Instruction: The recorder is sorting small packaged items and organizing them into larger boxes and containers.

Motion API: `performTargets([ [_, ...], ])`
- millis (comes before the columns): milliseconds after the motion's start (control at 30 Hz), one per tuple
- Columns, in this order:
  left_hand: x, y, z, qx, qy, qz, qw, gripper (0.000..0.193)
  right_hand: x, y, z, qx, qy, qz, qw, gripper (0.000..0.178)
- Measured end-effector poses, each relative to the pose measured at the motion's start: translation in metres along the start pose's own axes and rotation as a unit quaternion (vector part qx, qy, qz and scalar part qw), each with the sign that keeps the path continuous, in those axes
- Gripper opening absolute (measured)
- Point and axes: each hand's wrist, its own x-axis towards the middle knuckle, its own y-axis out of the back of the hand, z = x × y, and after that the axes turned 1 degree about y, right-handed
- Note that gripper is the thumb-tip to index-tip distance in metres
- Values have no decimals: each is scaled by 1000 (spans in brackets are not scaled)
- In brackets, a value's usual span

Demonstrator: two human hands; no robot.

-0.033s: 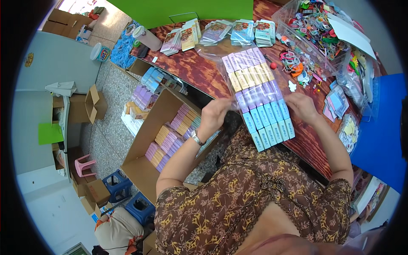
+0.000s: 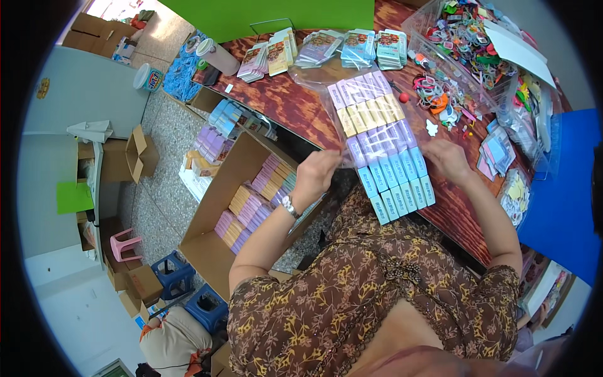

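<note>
A clear plastic bag (image 2: 316,80) lies over the near edge of the table, its loose mouth toward the far left. Inside it sit rows of small boxes (image 2: 378,139), coloured purple, yellow, purple, blue and pale teal from far to near. The nearest rows overhang the table edge above my lap. My left hand (image 2: 317,178) is closed in a pinch on the bag's left side, with a watch on that wrist. At the opposite side, my right hand (image 2: 446,158) has its fingers bent and closed on the bag's edge; its fingertips are partly hidden.
An open carton (image 2: 207,251) with similar bagged boxes stands on the floor at left. Card stacks (image 2: 320,49) line the table's far side, beside a tumbler (image 2: 218,58). Clear bins of colourful trinkets (image 2: 465,44) stand far right. Blue stools (image 2: 207,306) are lower left.
My left hand and its wrist have shifted very slightly. The bag of boxes stays in practically the same place.
</note>
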Motion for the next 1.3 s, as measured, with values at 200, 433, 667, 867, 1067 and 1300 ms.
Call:
performTargets([
  [200, -19, 13, 13, 60, -91, -109, 988, 25, -32, 6, -17, 42, 15, -1, 999, 15],
  [433, -57, 9, 39, -62, -106, -233, 965, 28, -86, 18, -46, 25, 17, -55, 998, 18],
  [667, -67, 28, 70, -184, -48, -323, 927, 33, -128, 43, -71, 104, 18, -120, 987, 13],
  [867, -56, 22, 58, -78, -118, -261, 955, 33, -113, 36, -69, 86, 28, -56, 994, 17],
  [1067, -24, -4, 16, -13, 40, -33, 999, 38, -119, 51, -72, 137, -36, -122, 982, 23],
  [1300, 9, -74, 15, -99, 32, -32, 994, 47, -100, 38, -61, 290, -249, 18, 924, 53],
])
